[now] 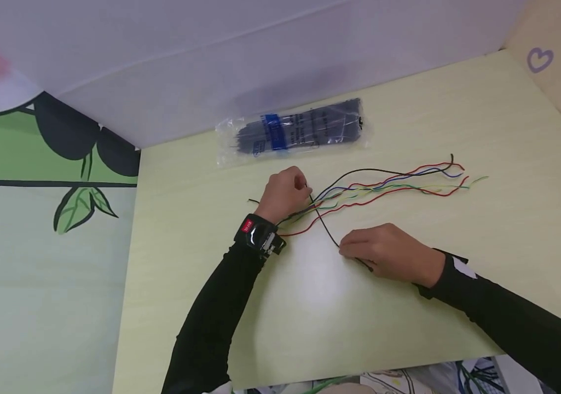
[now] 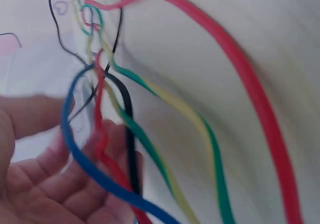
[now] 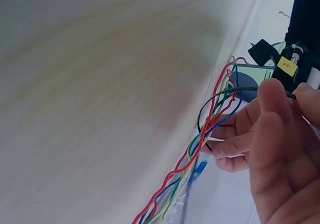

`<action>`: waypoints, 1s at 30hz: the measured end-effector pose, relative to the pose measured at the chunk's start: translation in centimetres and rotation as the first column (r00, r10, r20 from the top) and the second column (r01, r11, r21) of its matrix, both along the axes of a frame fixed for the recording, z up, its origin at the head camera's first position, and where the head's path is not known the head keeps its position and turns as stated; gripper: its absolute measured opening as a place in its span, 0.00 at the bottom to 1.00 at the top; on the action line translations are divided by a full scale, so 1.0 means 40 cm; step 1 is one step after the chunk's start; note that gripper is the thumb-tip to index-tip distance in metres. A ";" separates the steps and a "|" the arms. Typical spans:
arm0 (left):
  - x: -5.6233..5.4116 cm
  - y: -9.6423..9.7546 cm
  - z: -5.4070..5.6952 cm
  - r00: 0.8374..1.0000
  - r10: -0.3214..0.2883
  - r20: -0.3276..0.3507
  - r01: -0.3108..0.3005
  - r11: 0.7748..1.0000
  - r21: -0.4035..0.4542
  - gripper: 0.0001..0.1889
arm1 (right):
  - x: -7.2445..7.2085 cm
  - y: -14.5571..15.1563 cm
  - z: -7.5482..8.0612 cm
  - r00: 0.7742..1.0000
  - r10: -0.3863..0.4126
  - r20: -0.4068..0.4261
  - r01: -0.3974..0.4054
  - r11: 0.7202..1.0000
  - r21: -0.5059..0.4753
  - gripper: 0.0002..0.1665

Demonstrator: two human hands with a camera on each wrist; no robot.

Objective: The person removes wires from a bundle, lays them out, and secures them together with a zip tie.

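Observation:
A loose bundle of red, blue, black and yellow-green wires (image 1: 359,203) lies across the table. A thin black cable tie (image 1: 328,232) crosses the bundle; in the right wrist view it curves round the wires as an open loop. My left hand (image 1: 285,191) is over the bundle's left part, thumb and fingertips pinching one end of the tie. My right hand (image 1: 388,250), nearer the front, pinches the tie's other part between thumb and fingers, and its tip pokes out below the hand. In the left wrist view the wires (image 2: 102,139) run close past the left fingers.
A clear plastic bag of black cable ties (image 1: 305,128) with a blue label lies at the back, near the pale wall (image 1: 270,65). The table's left edge (image 1: 129,262) and front edge (image 1: 359,372) are in view. Green and dark strands (image 1: 477,377) show below the front edge.

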State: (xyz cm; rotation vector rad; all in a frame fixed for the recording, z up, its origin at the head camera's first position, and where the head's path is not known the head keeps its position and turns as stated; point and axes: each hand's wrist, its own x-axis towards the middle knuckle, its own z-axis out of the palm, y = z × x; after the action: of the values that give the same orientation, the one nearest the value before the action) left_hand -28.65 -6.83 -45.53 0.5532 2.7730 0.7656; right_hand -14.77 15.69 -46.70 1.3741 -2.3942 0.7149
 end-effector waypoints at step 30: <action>-0.025 -0.025 -0.004 0.974 0.121 0.194 -0.189 0.903 0.385 0.17 | 0.022 -0.010 -0.009 0.998 -0.015 0.060 -0.014 0.890 0.456 0.15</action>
State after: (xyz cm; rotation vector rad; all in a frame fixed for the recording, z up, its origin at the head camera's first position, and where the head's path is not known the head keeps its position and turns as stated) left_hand -29.67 -7.82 -45.68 0.3141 2.5333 1.3704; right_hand -13.89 15.28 -47.08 1.5349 -2.7282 0.1901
